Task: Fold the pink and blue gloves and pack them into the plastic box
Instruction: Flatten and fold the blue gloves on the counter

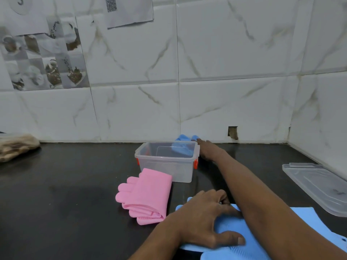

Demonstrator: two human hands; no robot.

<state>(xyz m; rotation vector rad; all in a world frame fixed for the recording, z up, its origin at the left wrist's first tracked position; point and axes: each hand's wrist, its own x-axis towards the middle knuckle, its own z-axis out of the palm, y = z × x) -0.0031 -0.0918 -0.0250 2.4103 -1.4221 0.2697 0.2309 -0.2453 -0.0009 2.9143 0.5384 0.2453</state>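
A clear plastic box [185, 173] with orange latches stands open in the middle of the dark counter. A folded pink glove pair [148, 196] lies just in front of it, to the left. One blue glove [308, 220] is spread flat at the near edge, and my left hand [204, 220] presses down on it with fingers apart. A second blue glove [185, 139] lies behind the box by the wall. My right hand [209, 150] stretches past the box's right side, fingertips touching that glove; whether it grips is hidden.
The box's clear lid [317, 186] lies on the counter at the right, near the side wall. A brown crumpled cloth [16, 146] sits at the far left by the tiled wall [225, 102]. Dark counter [65, 194] stretches to the left of the gloves.
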